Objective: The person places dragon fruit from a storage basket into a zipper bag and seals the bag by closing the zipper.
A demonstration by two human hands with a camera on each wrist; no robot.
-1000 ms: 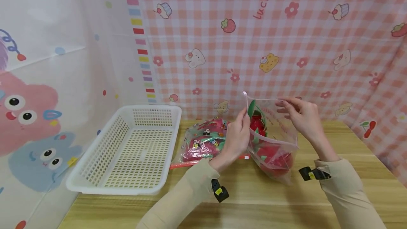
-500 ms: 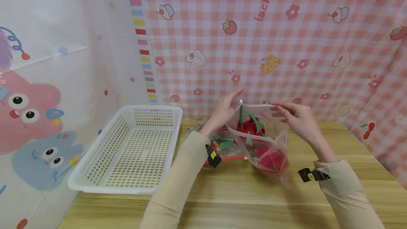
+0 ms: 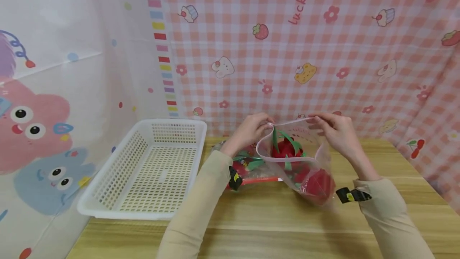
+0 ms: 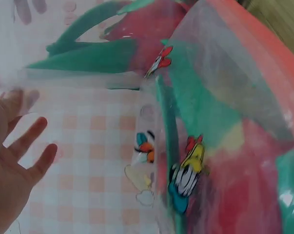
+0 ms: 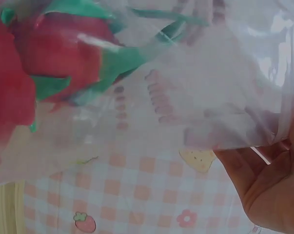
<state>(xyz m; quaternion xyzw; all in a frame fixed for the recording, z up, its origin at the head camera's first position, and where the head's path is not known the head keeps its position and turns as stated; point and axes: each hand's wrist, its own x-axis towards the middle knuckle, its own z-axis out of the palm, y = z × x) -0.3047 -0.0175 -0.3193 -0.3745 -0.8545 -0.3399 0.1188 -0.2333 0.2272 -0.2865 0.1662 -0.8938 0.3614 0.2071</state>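
Observation:
A clear slider zip bag (image 3: 287, 160) with a pale pink rim gapes open over the table. Inside it lie red dragon fruits (image 3: 318, 187) with green leafy flaps. My left hand (image 3: 248, 132) pinches the rim at its left corner, by the slider. On the right, my right hand (image 3: 337, 132) holds the far side of the rim between thumb and fingers; the right wrist view shows that hand (image 5: 276, 187) at the bag's edge. Under my left forearm lies a second clear bag (image 4: 220, 180) with cartoon prints, a red zip strip and similar red and green contents, partly hidden.
A white perforated plastic basket (image 3: 163, 175) stands on the wooden table (image 3: 273, 227) at the left. Behind rises a pink checked cloth (image 3: 280, 59), with a white cartoon-print cloth (image 3: 54, 103) along the left side.
My left hand let go of the bag's near side, reached up and left, then took the corner by the slider. The bag's mouth has widened leftward; my right hand has barely moved.

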